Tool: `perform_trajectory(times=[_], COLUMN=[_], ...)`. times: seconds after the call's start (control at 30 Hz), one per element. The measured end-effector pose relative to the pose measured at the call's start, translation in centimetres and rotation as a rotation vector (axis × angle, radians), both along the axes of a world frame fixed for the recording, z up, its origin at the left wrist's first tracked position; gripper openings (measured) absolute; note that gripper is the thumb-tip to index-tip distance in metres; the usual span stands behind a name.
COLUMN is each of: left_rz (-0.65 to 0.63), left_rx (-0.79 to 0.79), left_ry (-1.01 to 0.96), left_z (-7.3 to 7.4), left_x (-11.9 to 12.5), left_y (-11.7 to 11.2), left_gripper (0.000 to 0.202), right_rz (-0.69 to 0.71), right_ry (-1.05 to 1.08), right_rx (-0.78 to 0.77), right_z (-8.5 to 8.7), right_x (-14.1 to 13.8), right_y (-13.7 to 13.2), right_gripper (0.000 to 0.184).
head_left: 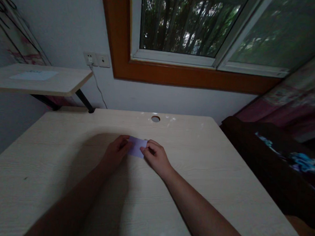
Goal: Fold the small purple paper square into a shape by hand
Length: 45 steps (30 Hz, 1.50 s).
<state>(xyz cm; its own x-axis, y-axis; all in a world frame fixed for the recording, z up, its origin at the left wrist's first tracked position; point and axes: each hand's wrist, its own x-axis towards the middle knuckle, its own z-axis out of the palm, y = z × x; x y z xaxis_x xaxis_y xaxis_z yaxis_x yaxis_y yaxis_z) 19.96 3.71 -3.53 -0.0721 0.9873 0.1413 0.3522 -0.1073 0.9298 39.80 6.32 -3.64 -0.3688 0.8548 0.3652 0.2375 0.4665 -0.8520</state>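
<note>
A small square of purple paper is held between my two hands, over the far middle part of the pale wooden desk. My left hand pinches its left edge, with the thumb lying on the paper's face. On the opposite side, my right hand grips the right edge between thumb and curled fingers. The fingertips behind the paper are partly hidden. Whether the paper touches the desk, I cannot tell.
A round cable hole lies near the desk's back edge. At the back left stands a raised shelf on black legs, bearing a white sheet. Wall sockets hold a plugged cord. Dark furniture with blue cloth is at right.
</note>
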Motion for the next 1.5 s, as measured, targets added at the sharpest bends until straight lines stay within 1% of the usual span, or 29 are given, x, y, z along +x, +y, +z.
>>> perform_trajectory(times=[0.13,0.3,0.47,0.6,0.77,0.83,0.9,1.07,1.23,1.37,1.5], left_rz=[-0.034,-0.109,-0.144,-0.187,-0.176,-0.198,-0.23,-0.279,-0.327,-0.298,-0.256], left_rx=[-0.008,-0.042,-0.044,-0.037,0.075,0.101,0.11,0.159,0.287,0.286,0.276], left_ry=[-0.088,-0.209,-0.236,-0.21,-0.265,-0.231,-0.158,-0.051,0.127,0.187,0.155], left_z=[0.3,0.8,1.0,0.6,-0.2,-0.4,-0.5,-0.5,-0.2,0.1,0.2], left_x=[0.1,0.4,0.5,0.4,0.3,0.2,0.1,0.1,0.1,0.1,-0.1], left_y=[-0.1,-0.4,-0.5,-0.6,-0.4,-0.4,-0.4,-0.5,-0.1,0.1,0.1], left_gripper=[0.038,0.046,0.049,0.049,0.039,0.034,0.033,0.048,0.048,0.042,0.037], right_rz=[-0.011,-0.049,-0.074,-0.099,-0.119,-0.11,-0.09,-0.062,-0.09,-0.075,-0.02], right_ry=[0.022,0.079,0.113,0.129,0.118,0.108,0.095,0.057,0.1,0.141,0.115], right_rx=[0.0,-0.047,-0.076,-0.095,-0.108,-0.099,-0.089,-0.093,-0.156,-0.192,-0.182], right_z=[0.0,-0.1,-0.1,-0.4,-0.8,-0.8,-0.7,-0.3,-0.2,-0.1,-0.1], right_x=[0.0,0.0,0.0,0.1,0.1,0.1,0.1,0.1,0.1,0.1,0.2], right_y=[0.0,0.0,0.1,0.2,0.3,0.3,0.4,0.4,0.3,0.3,0.3], right_gripper=[0.027,0.026,0.028,0.029,0.03,0.031,0.032,0.035,0.037,0.038,0.038])
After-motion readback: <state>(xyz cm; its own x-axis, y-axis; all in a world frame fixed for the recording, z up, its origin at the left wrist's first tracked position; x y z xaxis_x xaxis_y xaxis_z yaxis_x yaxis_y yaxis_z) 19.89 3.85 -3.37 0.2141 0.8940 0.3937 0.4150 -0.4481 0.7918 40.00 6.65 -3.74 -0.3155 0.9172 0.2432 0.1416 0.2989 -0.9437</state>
